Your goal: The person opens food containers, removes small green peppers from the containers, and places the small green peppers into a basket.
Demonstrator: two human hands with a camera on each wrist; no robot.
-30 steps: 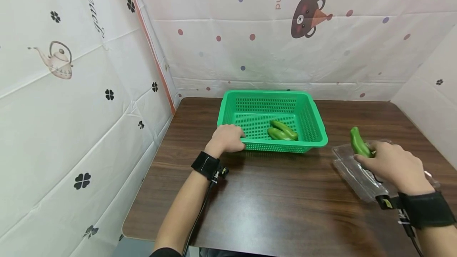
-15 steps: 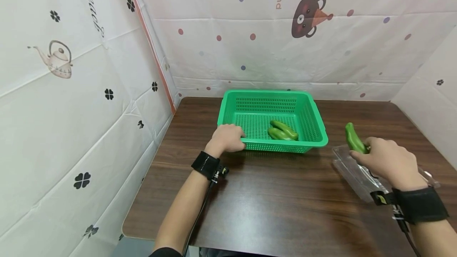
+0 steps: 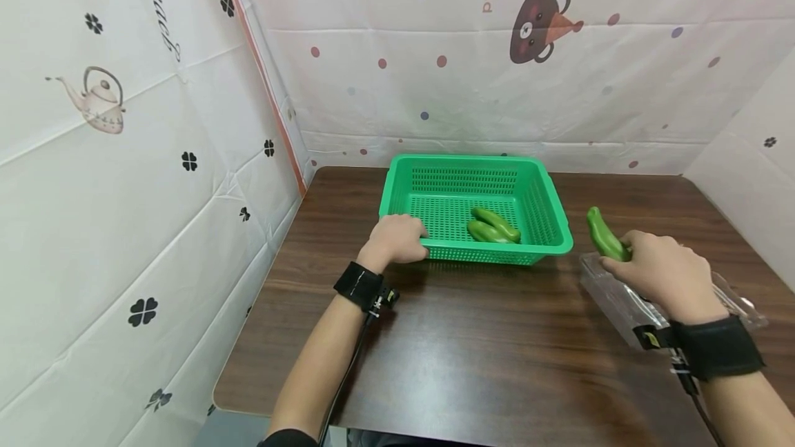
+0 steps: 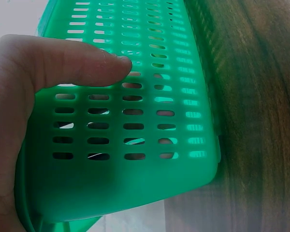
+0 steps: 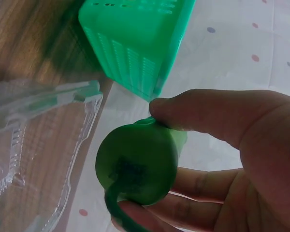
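My right hand (image 3: pixel 655 269) grips a green pepper (image 3: pixel 604 236) by its stem end, lifted above a clear plastic tray (image 3: pixel 621 299) at the table's right. In the right wrist view the pepper (image 5: pixel 137 164) sits between thumb and fingers, with the tray (image 5: pixel 34 125) below. My left hand (image 3: pixel 397 240) holds the front left corner of a green plastic basket (image 3: pixel 553 216). The left wrist view shows the thumb curled over the basket's perforated wall (image 4: pixel 150 116). Two green peppers (image 3: pixel 493 226) lie inside the basket.
The dark wooden table (image 3: pixel 472 336) stands in a booth of patterned white sheets on the left, back and right. The basket sits at the table's back middle. A black band and cable are on each wrist.
My right hand has risen and moved left toward the basket with the pepper, away from the clear tray. The left hand has stayed on the basket corner.
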